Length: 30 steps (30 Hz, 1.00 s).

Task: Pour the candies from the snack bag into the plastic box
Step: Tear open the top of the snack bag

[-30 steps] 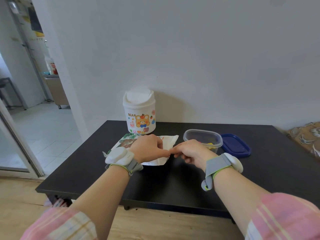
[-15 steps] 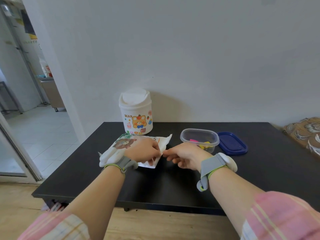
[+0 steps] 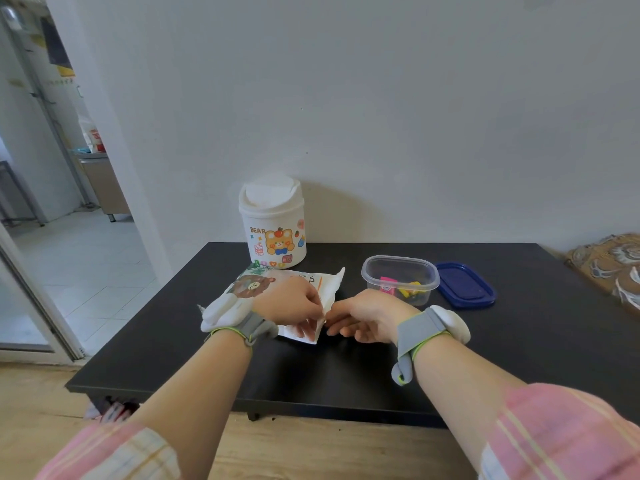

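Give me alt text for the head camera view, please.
Both hands, left and right, pinch the near edge of a snack bag lying on a black table. Behind are an open plastic box holding a few candies, its blue lid, and a small white bin.

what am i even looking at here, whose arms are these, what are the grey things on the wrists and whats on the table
There is no machine here. One camera worn on a person's head looks down at their own bare arms. The grey straps with white pods are wristbands; what they do is not shown. The left hand and right hand pinch the near edge of a white snack bag, which lies on the black table. Also there: a clear plastic box holding a few candies, its blue lid beside it, and a small white bin.
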Each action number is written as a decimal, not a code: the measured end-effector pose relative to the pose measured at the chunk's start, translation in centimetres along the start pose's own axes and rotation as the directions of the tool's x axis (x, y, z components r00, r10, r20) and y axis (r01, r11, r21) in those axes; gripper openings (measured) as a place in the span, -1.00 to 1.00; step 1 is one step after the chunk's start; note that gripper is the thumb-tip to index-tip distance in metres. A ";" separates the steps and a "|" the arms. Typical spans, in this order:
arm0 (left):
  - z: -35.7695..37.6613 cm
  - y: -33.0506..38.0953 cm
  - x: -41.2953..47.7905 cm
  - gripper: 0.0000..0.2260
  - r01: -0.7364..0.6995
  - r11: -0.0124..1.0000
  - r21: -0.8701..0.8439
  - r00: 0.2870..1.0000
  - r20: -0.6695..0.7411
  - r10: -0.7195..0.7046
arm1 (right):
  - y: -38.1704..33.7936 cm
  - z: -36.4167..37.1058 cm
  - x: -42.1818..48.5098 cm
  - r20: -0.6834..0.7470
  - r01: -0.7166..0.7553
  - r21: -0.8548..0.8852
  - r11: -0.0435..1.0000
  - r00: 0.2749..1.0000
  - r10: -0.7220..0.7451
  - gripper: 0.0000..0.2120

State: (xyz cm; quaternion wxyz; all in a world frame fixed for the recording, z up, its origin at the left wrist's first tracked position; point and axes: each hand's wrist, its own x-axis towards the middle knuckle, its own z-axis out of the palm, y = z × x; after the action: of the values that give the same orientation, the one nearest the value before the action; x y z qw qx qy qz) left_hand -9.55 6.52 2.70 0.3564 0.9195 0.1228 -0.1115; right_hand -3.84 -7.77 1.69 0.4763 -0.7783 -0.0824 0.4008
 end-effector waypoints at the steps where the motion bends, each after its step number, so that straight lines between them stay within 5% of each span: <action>1: 0.1 0.0 0.0 -0.92 0.003 1.000 -0.001 1.000 0.005 -0.003 | 0.0 0.0 -0.1 -0.011 0.001 0.002 1.000 1.000 -0.001 -0.92; 18: -0.2 -0.7 0.0 -0.87 -0.038 0.991 -0.129 0.993 -0.112 0.023 | -0.8 0.6 -0.5 -0.176 0.182 -0.038 0.982 0.967 -0.186 -0.86; 30: 0.5 -0.5 0.2 -0.88 -0.053 0.988 -0.142 0.987 -0.158 0.030 | -1.1 1.2 0.7 -0.303 0.282 -0.280 0.918 0.881 -0.363 -0.87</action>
State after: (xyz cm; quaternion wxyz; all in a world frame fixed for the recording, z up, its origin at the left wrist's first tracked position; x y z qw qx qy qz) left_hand -9.55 6.61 1.96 0.4142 0.8992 0.1389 -0.0228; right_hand -3.93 -6.07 1.90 0.4515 -0.8612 -0.1712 0.1587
